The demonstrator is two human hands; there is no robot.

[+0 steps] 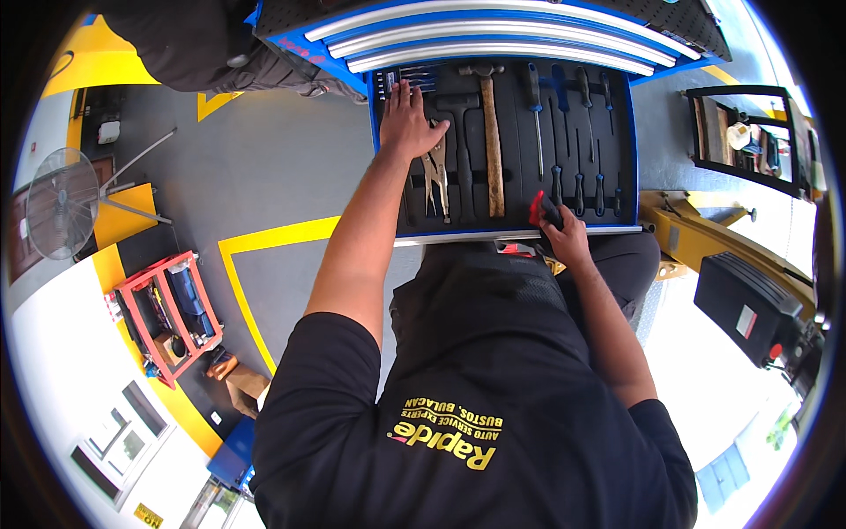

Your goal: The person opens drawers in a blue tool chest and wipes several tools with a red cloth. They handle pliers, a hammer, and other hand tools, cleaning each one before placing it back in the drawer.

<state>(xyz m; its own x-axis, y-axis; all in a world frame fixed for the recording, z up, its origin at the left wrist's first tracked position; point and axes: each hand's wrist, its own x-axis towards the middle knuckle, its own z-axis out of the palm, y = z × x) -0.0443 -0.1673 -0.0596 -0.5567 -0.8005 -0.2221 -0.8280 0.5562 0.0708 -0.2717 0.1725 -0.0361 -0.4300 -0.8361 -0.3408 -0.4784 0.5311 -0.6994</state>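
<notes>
An open tool drawer [520, 233] with black foam lies in front of me. My left hand [411, 125] is spread flat over its left part, fingers towards a row of small bits [382, 86] and thin tools. Just below that hand is a pair of locking pliers [434, 181], its upper end partly hidden. My right hand [568, 236] grips a small red-and-black object [539, 210] above the drawer's front edge; its kind is unclear. A wooden-handled hammer [493, 145], an empty mallet-shaped recess or black mallet [464, 145] and several blue-and-black screwdrivers [535, 93] lie in the foam.
The blue tool cabinet's shut drawers [493, 35] rise behind the open one. Another person's dark-clothed legs [238, 57] are at the far left. A red tool cart [167, 317] and a fan [62, 203] stand left; a yellow metal beam [731, 251] and a black rack [749, 141] are right.
</notes>
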